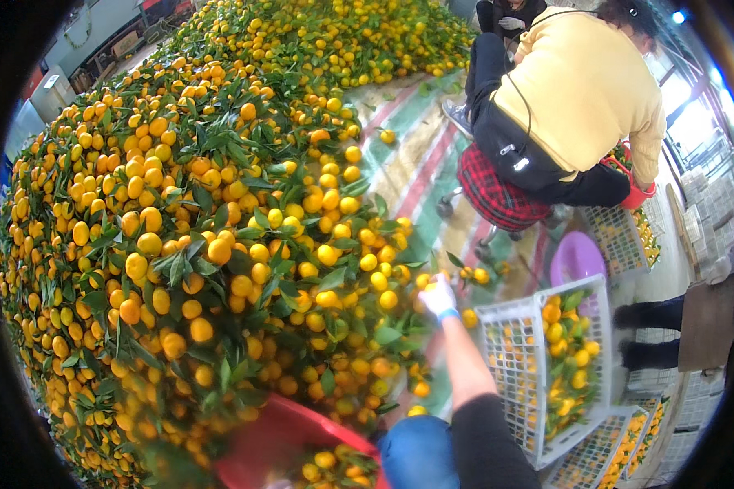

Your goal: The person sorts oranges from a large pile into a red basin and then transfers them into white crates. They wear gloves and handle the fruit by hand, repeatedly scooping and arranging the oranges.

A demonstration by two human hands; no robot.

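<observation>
My right hand (438,297), in a white glove with a blue cuff, reaches to the right edge of a large heap of mandarins with green leaves (220,250). Its fingers touch or nearly touch a mandarin (424,281); blur hides whether they grip it. A red plastic basin (293,431) with leafy mandarins inside stands low in front of me, beside my blue-clad knee. At the bottom edge a pale, blurred shape in the basin may be part of my left hand; its fingers cannot be made out. Right of my forearm, a white plastic crate (535,373) holds more mandarins.
A person in a yellow top (587,91) sits on a stool with a red plaid cover (501,192), near a purple basin (578,260). Another person is partly visible behind. More filled crates (593,446) stand lower right. Striped sheeting (416,165) covers the floor.
</observation>
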